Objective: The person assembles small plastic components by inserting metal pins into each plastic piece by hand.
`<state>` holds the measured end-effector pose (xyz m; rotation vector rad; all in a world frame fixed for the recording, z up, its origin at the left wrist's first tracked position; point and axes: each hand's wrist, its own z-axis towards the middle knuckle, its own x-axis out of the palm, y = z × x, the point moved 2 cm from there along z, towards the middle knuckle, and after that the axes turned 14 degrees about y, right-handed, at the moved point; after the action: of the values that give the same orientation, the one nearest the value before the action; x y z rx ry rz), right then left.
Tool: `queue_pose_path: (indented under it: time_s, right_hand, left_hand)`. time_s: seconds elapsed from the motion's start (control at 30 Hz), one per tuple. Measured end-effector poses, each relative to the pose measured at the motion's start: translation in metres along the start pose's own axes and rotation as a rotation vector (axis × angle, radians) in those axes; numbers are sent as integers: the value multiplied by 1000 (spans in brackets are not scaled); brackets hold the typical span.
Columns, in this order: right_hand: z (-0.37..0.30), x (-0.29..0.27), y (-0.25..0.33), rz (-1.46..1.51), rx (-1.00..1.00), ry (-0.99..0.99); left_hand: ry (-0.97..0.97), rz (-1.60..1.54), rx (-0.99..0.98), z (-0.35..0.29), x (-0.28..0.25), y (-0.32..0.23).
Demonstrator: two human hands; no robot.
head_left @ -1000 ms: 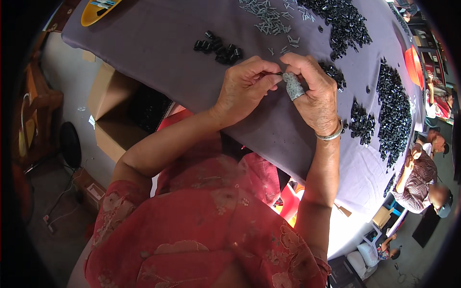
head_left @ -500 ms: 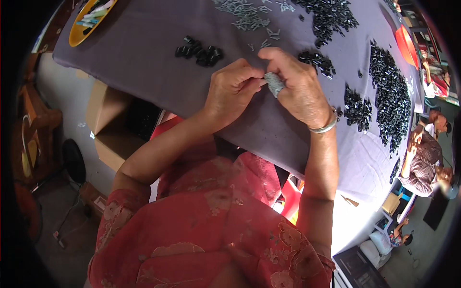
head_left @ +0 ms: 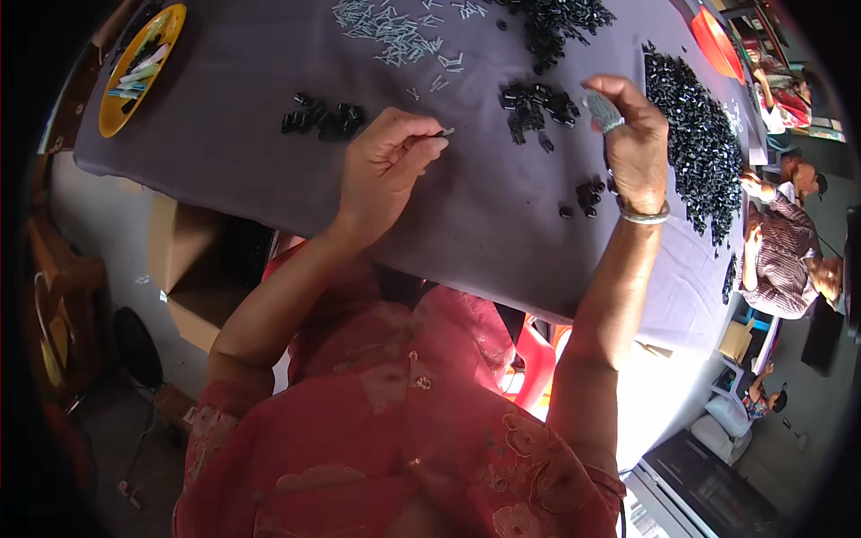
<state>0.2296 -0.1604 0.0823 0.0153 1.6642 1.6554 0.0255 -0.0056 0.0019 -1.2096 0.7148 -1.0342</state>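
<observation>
Right hand (head_left: pixel 639 148) swings clear of left hand (head_left: pixel 381 161)

Half a second ago the fingertips of both met; now, from my distant seat, I see a wide gap between them. Largest in my view is the purple-grey tablecloth (head_left: pixel 484 215), with a cardboard box (head_left: pixel 190 318) standing open below its left edge. One long heap of black pieces (head_left: pixel 695 152) runs down the cloth's right side, and a yellow plate (head_left: pixel 173 40) of slim, mostly pale items sits at the far left. A pile of grey pins (head_left: pixel 390 38) lies near the top, well apart from the plate. The right hand (one digit wears a grey wrap (head_left: pixel 604 113)) is over the cloth between the long heap and a smaller black cluster (head_left: pixel 538 106); its fingers are bent, and I cannot tell whether they hold anything. The left hand's thumb and forefinger are pinched together on a small dark piece (head_left: pixel 446 134), whose pale tip pokes out to the right.
</observation>
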Motion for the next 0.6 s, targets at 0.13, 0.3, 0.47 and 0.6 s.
queue_pose_path:
  time_s: [0.13, 0.3, 0.47, 0.6]
  right_hand:
    - [-25, -19, -22, -203, 201, 81]
    - [-42, -4, -45, -117, 164, 159]
    - [-35, 18, -33, -364, 30, 161]
    - [-32, 33, -29, -482, -63, 139]
  left_hand:
    - [-4, -4, -12, -1, -1, -3]
    - [7, -99, -32, -1, -1, -2]
    - [38, -136, -1, -1, -2, 0]
    - [60, -200, -12, -1, -2, 1]
